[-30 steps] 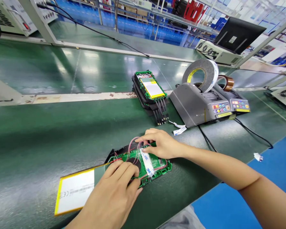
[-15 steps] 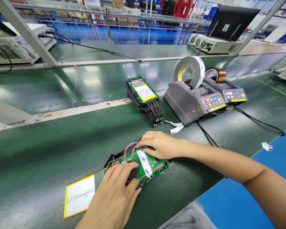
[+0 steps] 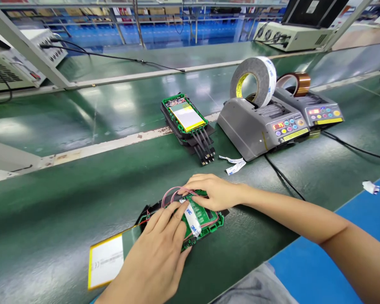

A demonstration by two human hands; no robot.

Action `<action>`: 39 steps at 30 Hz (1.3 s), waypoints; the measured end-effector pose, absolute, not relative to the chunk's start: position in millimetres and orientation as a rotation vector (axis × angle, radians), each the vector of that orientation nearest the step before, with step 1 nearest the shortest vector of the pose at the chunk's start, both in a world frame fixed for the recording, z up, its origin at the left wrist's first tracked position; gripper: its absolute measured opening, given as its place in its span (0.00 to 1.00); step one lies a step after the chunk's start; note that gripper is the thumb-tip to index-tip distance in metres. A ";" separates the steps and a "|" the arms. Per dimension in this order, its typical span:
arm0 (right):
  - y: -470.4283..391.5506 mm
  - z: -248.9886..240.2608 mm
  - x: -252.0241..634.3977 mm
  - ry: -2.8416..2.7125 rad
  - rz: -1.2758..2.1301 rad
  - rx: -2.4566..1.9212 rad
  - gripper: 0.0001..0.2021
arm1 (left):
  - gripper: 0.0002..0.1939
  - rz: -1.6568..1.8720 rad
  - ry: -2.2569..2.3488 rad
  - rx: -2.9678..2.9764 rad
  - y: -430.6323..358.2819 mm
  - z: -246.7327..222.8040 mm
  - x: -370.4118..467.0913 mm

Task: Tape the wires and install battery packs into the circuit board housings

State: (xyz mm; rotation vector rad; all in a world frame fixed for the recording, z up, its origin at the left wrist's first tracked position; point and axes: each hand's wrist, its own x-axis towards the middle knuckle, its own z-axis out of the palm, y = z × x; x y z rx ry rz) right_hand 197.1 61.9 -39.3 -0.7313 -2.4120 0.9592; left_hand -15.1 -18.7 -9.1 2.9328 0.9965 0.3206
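A green circuit board in an open green-and-black housing [image 3: 213,226] lies on the bench, with a white 3M-printed tape strip [image 3: 192,219] across it. My left hand [image 3: 158,245] rests over the housing's left part, its fingers stretched out and a fingertip at the strip's upper end. Thin pink wires [image 3: 168,195] loop up at the far side. Fingers and thumb of my right hand [image 3: 210,192] close around these wires by the far edge. A flat battery pack [image 3: 105,259] with yellow edges sticks out to the left, partly under my left hand.
Beyond the hands sits a stack of similar housings [image 3: 186,116] with short black cables. Right of it are a grey tape dispenser [image 3: 256,126] with a large roll and a second dispenser [image 3: 323,112] with amber tape. Liner scraps [image 3: 236,166] lie nearby. Black cords trail across the bench.
My left hand's fingers have moved up and right, from the dark area beside the strip to its upper end. My right hand stays at the wires. The view has tipped slightly downward.
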 end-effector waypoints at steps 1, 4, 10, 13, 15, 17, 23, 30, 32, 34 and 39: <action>61.7 -39.3 197.3 -2.403 0.966 -0.760 0.15 | 0.16 0.311 0.990 2.945 -19.0 -9.8 -14.8; 61.7 -37.9 199.6 -2.396 0.949 -0.878 0.13 | 0.16 0.243 0.962 2.995 -21.6 -14.4 -15.1; 61.6 -43.2 203.9 -2.292 1.008 -0.894 0.07 | 0.15 0.180 0.808 3.039 -24.6 -11.2 -19.4; 62.4 -47.7 203.0 -2.272 1.008 -0.846 0.06 | 0.13 0.206 0.762 2.864 -10.1 4.1 -15.6; 63.2 -49.6 202.2 -2.260 1.004 -0.829 0.06 | 0.11 0.246 0.791 2.766 7.5 11.2 -10.2; 63.7 -50.7 201.7 -2.251 1.005 -0.828 0.06 | 0.09 0.255 0.815 2.813 27.3 11.9 -4.9; 63.8 -54.3 201.9 -2.235 1.019 -0.849 0.06 | 0.09 0.165 0.636 2.897 64.5 0.1 0.2; 65.1 -56.7 202.4 -2.235 1.005 -0.828 0.03 | 0.09 0.049 0.448 2.895 76.4 0.6 1.8; 65.3 -56.9 202.6 -2.232 1.000 -0.827 0.03 | 0.07 0.021 0.410 2.889 78.6 -0.5 2.6; 65.5 -57.1 202.6 -2.231 1.001 -0.825 0.03 | 0.07 0.014 0.392 2.902 78.9 -1.5 3.1; 65.7 -56.1 202.3 -2.229 1.016 -0.808 0.01 | 0.11 0.048 0.380 3.003 70.9 -3.4 0.8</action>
